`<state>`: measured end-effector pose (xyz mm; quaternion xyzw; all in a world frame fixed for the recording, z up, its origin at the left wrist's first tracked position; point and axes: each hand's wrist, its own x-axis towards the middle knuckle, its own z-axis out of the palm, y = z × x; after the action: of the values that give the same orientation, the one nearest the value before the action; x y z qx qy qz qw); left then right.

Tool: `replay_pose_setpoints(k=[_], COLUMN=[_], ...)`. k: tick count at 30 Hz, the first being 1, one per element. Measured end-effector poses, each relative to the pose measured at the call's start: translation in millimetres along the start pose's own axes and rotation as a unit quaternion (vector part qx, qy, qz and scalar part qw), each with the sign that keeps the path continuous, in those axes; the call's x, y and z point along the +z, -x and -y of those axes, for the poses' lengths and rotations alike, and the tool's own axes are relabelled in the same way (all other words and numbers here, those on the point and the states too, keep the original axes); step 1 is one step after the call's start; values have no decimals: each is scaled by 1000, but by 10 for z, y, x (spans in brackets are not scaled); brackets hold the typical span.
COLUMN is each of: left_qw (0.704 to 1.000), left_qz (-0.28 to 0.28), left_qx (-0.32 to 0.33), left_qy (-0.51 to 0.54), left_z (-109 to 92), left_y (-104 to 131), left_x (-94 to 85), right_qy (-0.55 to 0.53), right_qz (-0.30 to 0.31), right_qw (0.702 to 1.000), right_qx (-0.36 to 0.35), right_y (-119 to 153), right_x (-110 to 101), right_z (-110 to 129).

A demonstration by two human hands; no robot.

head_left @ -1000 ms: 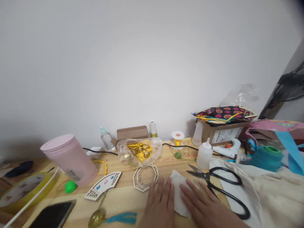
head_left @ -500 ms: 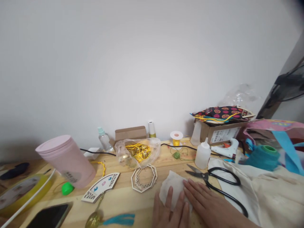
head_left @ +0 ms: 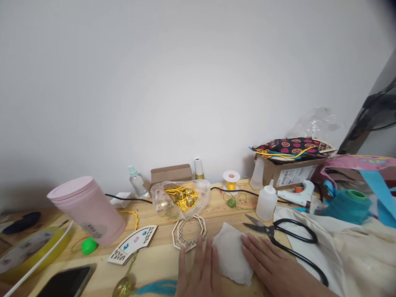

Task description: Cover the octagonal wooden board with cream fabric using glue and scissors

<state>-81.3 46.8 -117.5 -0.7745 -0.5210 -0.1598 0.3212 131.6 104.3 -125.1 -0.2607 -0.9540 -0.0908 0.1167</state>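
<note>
- The small white sheet (head_left: 232,253), paper or cloth (I cannot tell which), lies flat with ragged edges on the wooden table (head_left: 163,262), between the two hands.
- The left hand (head_left: 199,270) is palm down with its fingers spread, just beside the sheet's left edge; it pinches nothing.
- The right hand (head_left: 269,260) lies flat, fingers close together, with its fingertips at the sheet's right edge.
- The eight-sided frame (head_left: 175,233) lies just beyond the left hand's fingertips; I cannot tell whether they touch.
- The scissors (head_left: 270,232) lie beyond the right hand, blades apart and pointing left.
- A white squeeze bottle (head_left: 266,204) stands just behind the blades.
- Farther left are a fan-shaped piece (head_left: 133,244), a tilted-looking pink cup (head_left: 89,212) and, near, a phone (head_left: 66,282).
- A clear bag (head_left: 202,194) of gold bells and yellow cord sits beyond the frame.
- At far right stands a full cardboard box (head_left: 270,171).
</note>
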Motion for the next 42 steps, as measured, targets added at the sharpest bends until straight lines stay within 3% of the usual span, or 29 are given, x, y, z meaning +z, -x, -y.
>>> replay_pose_setpoints(k=[6,11,16,19,21,24,27,31,37,42], left_qw=[997,977,992,993,990,980,971,957,958,977], left_qz=[-63,-200,-124,-119,-137,-175,-202,-239,-217,-182], left_qx=[40,-47,12,1,-22,-65,-94,-134,-170,-72], left_qy=[27,53,18,9,28,65,89,95,72,80], left_z=[-180,-294,-254,-249,-276,-337,-390,-426,-382,-315], left_y=[-77,-89,-58,-46,-67,-139,-204,-198,-177,-272], left_x=[207,418,397,383,392,393,377,404,416,271], right_qy=[73,71,-44,-116,-149,-183,-157,-101,-72,-109], right_qz=[25,35,17,35,66,89,39,25,27,43], right_qw=[993,992,997,992,987,979,986,993,996,992], right_qx=[-89,-98,-58,-23,1,5,49,52,40,48], right_y=[-250,-267,-136,-139,-205,-345,-429,-403,-349,-343], right_x=[-335,-412,-72,78,7,-285,-503,-460,-351,-343], right_z=[159,117,15,-24,-22,38,113,137,94,68])
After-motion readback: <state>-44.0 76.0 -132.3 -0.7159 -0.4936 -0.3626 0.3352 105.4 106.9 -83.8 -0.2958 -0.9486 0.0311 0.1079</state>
